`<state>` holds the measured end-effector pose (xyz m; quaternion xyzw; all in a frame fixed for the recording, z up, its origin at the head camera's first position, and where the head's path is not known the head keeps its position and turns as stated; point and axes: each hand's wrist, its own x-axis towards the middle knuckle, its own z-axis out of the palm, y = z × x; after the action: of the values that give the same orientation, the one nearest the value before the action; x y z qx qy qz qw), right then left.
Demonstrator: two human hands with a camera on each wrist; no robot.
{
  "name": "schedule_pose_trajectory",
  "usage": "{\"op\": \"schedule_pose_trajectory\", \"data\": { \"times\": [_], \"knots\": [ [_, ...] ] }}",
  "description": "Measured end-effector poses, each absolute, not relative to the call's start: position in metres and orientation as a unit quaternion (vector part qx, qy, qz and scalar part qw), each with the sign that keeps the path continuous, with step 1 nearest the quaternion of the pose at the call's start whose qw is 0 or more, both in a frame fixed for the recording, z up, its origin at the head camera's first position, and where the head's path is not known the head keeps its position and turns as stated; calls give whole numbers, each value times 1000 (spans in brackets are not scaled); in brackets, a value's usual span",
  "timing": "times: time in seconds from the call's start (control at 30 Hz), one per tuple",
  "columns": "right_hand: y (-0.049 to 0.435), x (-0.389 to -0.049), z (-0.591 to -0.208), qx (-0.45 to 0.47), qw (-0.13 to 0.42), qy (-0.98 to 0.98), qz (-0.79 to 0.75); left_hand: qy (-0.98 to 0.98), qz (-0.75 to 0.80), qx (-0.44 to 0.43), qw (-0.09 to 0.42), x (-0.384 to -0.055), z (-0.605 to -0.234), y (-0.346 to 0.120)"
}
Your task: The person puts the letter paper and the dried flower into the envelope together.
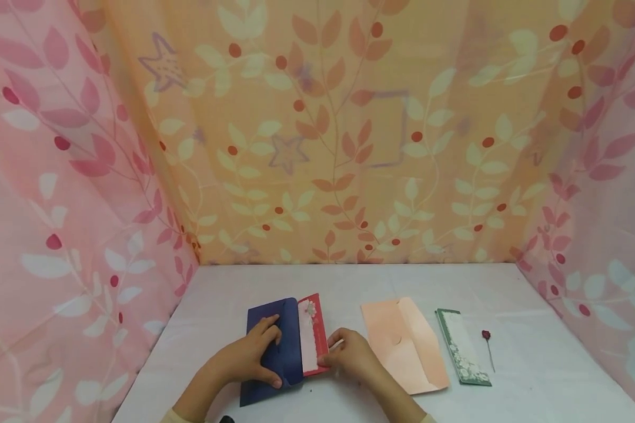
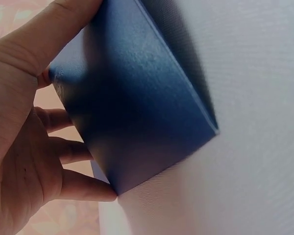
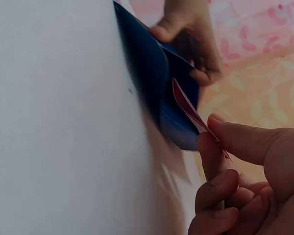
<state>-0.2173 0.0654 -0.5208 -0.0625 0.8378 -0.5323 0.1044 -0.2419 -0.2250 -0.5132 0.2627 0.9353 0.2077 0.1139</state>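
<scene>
A dark blue envelope (image 1: 291,338) is held in my left hand (image 1: 246,357), its flap side facing right. In the left wrist view the thumb (image 2: 54,29) lies across one face of the envelope (image 2: 137,112), and the other fingers reach its far edge. My right hand (image 1: 356,356) pinches the right edge of a red folded card (image 1: 321,335) with a pale floral panel. The card's left part sits inside the envelope's mouth, so that end is hidden. Thumb and forefinger grip the card (image 3: 188,110) in the right wrist view, where the envelope (image 3: 181,132) gapes around it.
To the right lies a peach envelope (image 1: 397,346) with its flap side toward the right. Beyond it are a green card with white flowers (image 1: 461,346) and a small dark red flower on a stem (image 1: 487,336). Patterned cloth (image 1: 349,223) walls the white table (image 1: 222,282).
</scene>
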Motion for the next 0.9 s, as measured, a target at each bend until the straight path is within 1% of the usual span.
{"op": "schedule_pose_trajectory", "data": {
  "times": [0.1,0.3,0.47,0.57,0.8,0.9],
  "knots": [
    [56,-215,-526,-73,103,831,-541,936,208,258,118,-242,-513,-224],
    [47,-213,-526,-64,97,832,-542,930,205,285,106,-243,-512,-222],
    [39,-217,-527,-59,95,843,-526,931,206,280,111,-240,-514,-222],
    [31,-220,-529,-55,92,853,-510,930,205,286,105,-237,-513,-222],
    [21,-228,-532,-49,110,858,-499,931,199,285,108,-238,-512,-220],
    [21,-229,-530,-54,103,862,-494,932,199,284,109,-240,-512,-220]
  ]
}}
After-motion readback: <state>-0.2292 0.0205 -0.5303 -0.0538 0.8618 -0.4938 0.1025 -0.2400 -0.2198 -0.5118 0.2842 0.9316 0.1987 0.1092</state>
